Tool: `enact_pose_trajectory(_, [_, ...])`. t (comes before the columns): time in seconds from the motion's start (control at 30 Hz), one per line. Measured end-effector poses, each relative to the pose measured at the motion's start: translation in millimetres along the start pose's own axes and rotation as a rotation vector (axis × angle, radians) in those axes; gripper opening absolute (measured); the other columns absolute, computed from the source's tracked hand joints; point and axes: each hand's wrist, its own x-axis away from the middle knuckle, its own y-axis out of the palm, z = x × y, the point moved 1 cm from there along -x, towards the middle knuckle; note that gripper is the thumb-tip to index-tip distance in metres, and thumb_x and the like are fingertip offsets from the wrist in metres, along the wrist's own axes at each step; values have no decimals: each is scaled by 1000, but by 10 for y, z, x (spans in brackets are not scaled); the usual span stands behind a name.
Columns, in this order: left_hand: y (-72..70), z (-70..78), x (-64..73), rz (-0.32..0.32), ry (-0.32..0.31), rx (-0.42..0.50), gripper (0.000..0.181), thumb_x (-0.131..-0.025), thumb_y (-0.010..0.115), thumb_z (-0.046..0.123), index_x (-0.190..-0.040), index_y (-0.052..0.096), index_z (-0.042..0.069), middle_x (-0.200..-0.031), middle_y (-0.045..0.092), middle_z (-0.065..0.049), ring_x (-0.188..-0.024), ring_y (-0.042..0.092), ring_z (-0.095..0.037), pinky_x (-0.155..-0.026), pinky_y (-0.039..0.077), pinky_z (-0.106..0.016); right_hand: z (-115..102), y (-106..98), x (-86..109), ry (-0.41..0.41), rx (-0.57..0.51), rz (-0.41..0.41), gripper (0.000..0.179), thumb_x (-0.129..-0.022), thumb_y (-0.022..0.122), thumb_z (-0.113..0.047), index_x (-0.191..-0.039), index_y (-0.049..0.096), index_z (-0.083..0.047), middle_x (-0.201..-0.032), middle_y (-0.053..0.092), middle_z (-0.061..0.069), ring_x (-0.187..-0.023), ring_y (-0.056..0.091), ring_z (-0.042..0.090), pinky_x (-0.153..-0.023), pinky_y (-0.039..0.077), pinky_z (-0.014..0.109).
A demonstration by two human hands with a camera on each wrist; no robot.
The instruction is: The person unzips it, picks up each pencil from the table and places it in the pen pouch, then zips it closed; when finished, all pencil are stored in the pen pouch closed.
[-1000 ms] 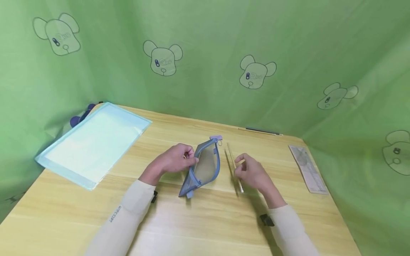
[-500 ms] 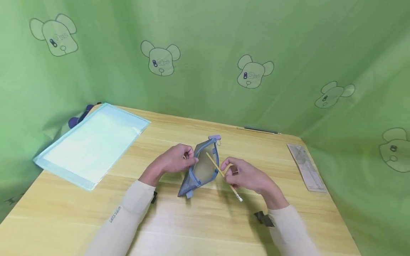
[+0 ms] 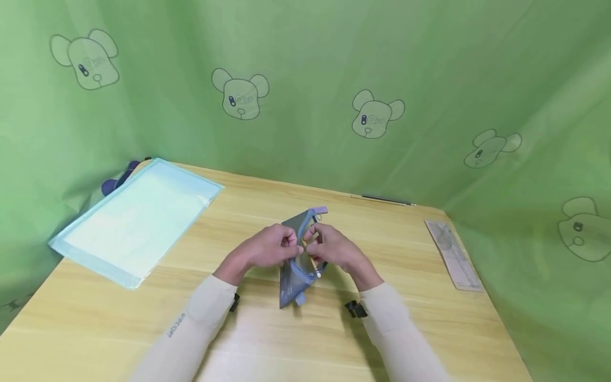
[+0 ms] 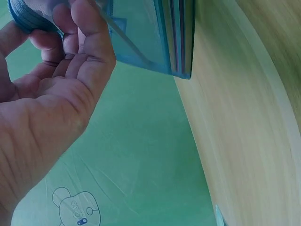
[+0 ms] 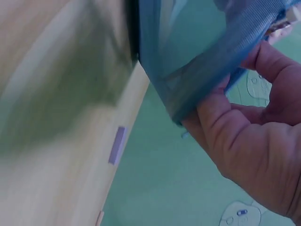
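Note:
A blue see-through zip pouch (image 3: 290, 286) stands on the table with its mouth facing right, a lilac tag (image 3: 319, 210) at its far end. My left hand (image 3: 264, 248) pinches the near-left rim of the mouth. In the mouth, my right hand (image 3: 336, 249) holds a yellow pencil (image 3: 313, 262) by finger and thumb, its white eraser end towards me. The pencil's front part is hidden by the hands and pouch. From the right wrist, the pouch's fabric (image 5: 188, 84) covers some fingertips, and the eraser end (image 5: 294, 14) shows at the top right.
A pale blue document folder (image 3: 138, 217) lies at the left. Along the back edge rests a thin dark pencil (image 3: 389, 200). A flat clear package (image 3: 452, 254), apparently of rulers, lies near the right edge. Green curtain (image 3: 305, 106) hangs close behind the table.
My right hand has moved left with the pencil, from beside the pouch into its mouth. The pouch has turned slightly and its mouth looks narrower. The left hand keeps its pinch.

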Motion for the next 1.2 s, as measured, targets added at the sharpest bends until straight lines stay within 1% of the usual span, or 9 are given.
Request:
enact_pose_trajectory(0.2, [-7, -6, 4, 27, -27, 14, 22, -105, 68, 14, -86, 59, 9, -81, 62, -2, -69, 63, -14, -68, 60, -31, -19, 126, -80, -16, 90, 66, 17, -99, 66, -1, -114, 60, 2, -81, 65, 8, -67, 60, 13, -63, 53, 25])
enact_pose_trajectory(0.4, [-12, -19, -5, 53, -42, 46, 24, -106, 67, 14, -84, 58, 8, -87, 66, -6, -72, 69, -18, -70, 64, -34, -61, 200, -110, -27, 245, 191, 15, -93, 66, 4, -105, 66, -5, -85, 67, 8, -71, 61, 17, -62, 53, 26])
enact_pose_trajectory(0.53, [-14, -29, -17, 80, -73, 69, 25, -107, 66, 15, -85, 57, 8, -89, 67, -8, -73, 73, -20, -73, 66, -37, -118, 199, -71, -20, 343, 224, 9, -95, 70, -2, -103, 68, -6, -86, 71, 7, -73, 63, 17, -61, 53, 25])
enact_pose_trajectory(0.63, [-18, -30, -26, 94, -96, 94, 24, -107, 66, 16, -86, 57, 8, -91, 68, -8, -77, 75, -23, -76, 67, -40, -161, 164, 1, 14, 352, 177, 11, -97, 73, -9, -107, 68, -6, -84, 72, 8, -70, 64, 16, -59, 52, 26])
enact_pose_trajectory(0.77, [-28, -33, -27, 109, -108, 106, 23, -106, 67, 16, -86, 58, 9, -92, 67, -7, -84, 77, -34, -80, 66, -48, -189, 125, 52, 36, 315, 110, 20, -98, 75, -11, -114, 66, -3, -83, 73, 14, -62, 63, 16, -56, 56, 29])
enact_pose_trajectory(0.93, [-33, -47, -21, 85, -95, 101, 22, -106, 66, 14, -87, 59, 7, -92, 66, -9, -80, 77, -34, -79, 67, -49, -160, 130, 13, 15, 281, 170, 10, -100, 75, -12, -103, 71, -4, -87, 76, 14, -64, 65, 14, -58, 58, 27])
enact_pose_trajectory(1.03, [-38, -55, -21, 90, -104, 103, 21, -106, 66, 13, -88, 58, 6, -91, 67, -10, -77, 77, -30, -79, 67, -48, -136, 161, -12, -6, 270, 175, 15, -103, 72, -16, -98, 76, -2, -86, 77, 10, -70, 70, 13, -64, 61, 27])
enact_pose_trajectory(1.13, [-54, -57, -19, 104, -115, 106, 21, -106, 66, 14, -88, 58, 7, -92, 67, -10, -79, 77, -32, -80, 67, -49, -122, 163, -1, -30, 238, 178, 18, -105, 69, -15, -102, 79, 1, -86, 78, 11, -72, 74, 16, -68, 64, 30])
enact_pose_trajectory(1.2, [-67, -57, -16, 104, -113, 97, 21, -106, 66, 15, -88, 58, 7, -92, 67, -10, -82, 77, -35, -80, 67, -48, -100, 127, 16, -55, 223, 214, 17, -105, 69, -13, -106, 78, 1, -86, 78, 13, -73, 75, 20, -68, 65, 32])
